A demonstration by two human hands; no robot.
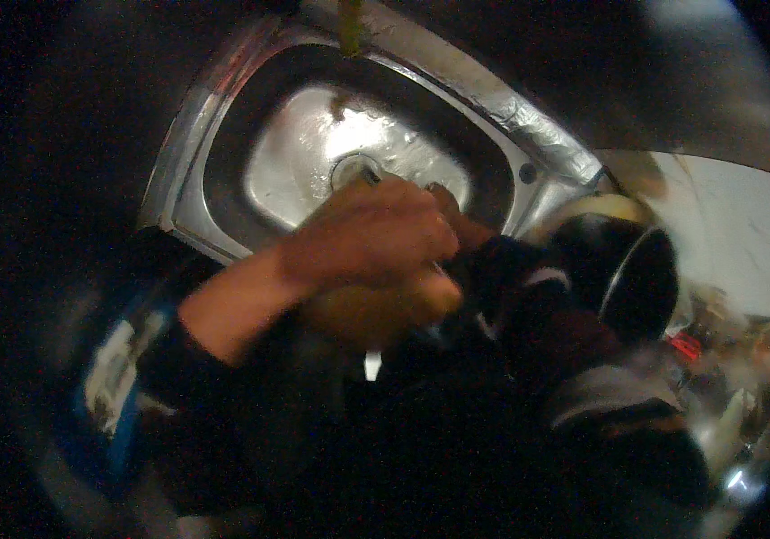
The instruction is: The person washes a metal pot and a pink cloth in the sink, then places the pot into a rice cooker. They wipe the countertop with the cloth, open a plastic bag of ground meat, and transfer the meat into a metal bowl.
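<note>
My left hand is over the near side of a stainless steel sink, its fingers curled and blurred. My right hand comes in from the right in a dark sleeve and is mostly hidden behind the left one; the two meet or overlap. A small dark tip shows at the far edge of my left hand, above the round drain; what it belongs to cannot be told. Below the left hand is a blurred brownish-yellow shape, too dim to name. Whether either hand grips something is hidden.
A yellowish-green spout-like piece hangs over the sink's far rim. Right of the sink stands a dark round vessel with a pale rim. Blurred clutter with a red item lies farther right, and a blue-and-white object at the lower left.
</note>
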